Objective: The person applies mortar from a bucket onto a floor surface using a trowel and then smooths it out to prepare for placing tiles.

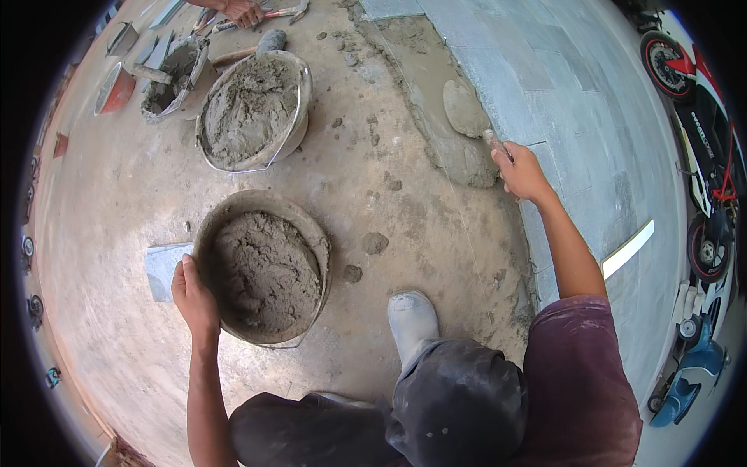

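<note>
My right hand (520, 171) grips the handle of a trowel (464, 109), its blade coated in grey mortar over a wet mortar bed (412, 70) along the tiles. My left hand (193, 294) is closed at the rim of a bucket (325, 257) of thick grey mortar (264, 276); its fingertips are hidden. A light grey tile piece (163, 272) lies just beside that hand, left of the bucket.
A second full bucket (302, 117), a lined bucket (204, 78) and a red bucket (114, 87) stand farther away, near another person's hand (243, 12) and tools. Grey tiles (576, 156) cover the right side, with a white strip (626, 249) and parked motorbikes (708, 179).
</note>
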A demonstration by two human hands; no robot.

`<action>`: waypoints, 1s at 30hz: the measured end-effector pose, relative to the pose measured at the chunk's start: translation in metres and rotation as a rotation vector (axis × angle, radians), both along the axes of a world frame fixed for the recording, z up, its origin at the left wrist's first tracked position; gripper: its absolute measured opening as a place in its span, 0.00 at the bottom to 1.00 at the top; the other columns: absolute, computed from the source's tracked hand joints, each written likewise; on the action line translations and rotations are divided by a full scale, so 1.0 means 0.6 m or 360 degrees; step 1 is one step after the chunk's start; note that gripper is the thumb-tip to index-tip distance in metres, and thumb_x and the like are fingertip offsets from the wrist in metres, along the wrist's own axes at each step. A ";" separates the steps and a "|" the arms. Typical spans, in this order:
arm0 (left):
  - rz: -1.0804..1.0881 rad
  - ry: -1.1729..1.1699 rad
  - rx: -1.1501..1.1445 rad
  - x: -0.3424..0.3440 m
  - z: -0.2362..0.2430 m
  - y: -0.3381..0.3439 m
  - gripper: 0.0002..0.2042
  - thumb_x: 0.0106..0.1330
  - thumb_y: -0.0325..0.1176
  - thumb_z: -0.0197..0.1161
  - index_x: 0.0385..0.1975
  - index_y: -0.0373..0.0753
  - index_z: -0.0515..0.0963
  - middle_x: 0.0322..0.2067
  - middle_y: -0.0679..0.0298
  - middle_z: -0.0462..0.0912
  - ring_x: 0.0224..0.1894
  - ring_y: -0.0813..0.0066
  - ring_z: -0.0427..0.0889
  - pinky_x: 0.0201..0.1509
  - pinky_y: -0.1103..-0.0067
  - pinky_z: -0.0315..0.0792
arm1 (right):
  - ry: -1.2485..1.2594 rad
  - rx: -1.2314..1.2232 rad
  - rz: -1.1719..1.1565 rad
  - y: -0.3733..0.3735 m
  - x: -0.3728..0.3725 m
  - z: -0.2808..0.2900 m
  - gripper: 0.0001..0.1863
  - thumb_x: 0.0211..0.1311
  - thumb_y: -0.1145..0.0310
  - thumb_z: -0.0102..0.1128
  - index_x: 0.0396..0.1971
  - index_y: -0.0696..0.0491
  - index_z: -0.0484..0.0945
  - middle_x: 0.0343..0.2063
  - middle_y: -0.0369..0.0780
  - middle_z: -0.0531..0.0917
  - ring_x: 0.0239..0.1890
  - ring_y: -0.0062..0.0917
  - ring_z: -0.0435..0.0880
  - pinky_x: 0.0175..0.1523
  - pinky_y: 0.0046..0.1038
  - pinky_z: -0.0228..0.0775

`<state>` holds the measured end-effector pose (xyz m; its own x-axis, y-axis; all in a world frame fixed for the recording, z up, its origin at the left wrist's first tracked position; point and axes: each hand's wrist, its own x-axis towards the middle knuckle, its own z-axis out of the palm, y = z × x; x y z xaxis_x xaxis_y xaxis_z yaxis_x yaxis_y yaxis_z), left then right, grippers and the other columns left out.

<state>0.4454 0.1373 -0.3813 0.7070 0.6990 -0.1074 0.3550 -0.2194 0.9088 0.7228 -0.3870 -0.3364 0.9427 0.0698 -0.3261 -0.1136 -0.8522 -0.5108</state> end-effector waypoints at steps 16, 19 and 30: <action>-0.0069 0.0135 -0.0006 0.006 0.015 -0.007 0.22 0.82 0.47 0.54 0.25 0.41 0.66 0.25 0.76 0.62 0.30 0.87 0.57 0.33 0.82 0.56 | -0.0153 -0.0130 0.0270 -0.056 -0.185 0.004 0.16 0.73 0.61 0.58 0.44 0.62 0.77 0.20 0.46 0.75 0.23 0.30 0.72 0.33 0.35 0.67; -0.0002 0.0048 -0.0031 -0.009 0.020 -0.007 0.21 0.80 0.46 0.58 0.25 0.42 0.67 0.24 0.78 0.62 0.29 0.88 0.57 0.31 0.83 0.56 | -0.0063 -0.0155 0.0133 -0.056 -0.249 0.030 0.14 0.71 0.64 0.59 0.43 0.61 0.78 0.20 0.46 0.77 0.23 0.30 0.72 0.33 0.34 0.68; -0.0084 0.0239 0.0091 0.018 0.059 -0.037 0.23 0.77 0.46 0.61 0.23 0.37 0.67 0.20 0.71 0.65 0.27 0.84 0.62 0.29 0.76 0.61 | -0.0155 -0.0141 0.1233 0.211 -0.274 0.033 0.24 0.70 0.62 0.62 0.56 0.64 0.71 0.39 0.58 0.85 0.39 0.58 0.84 0.43 0.47 0.78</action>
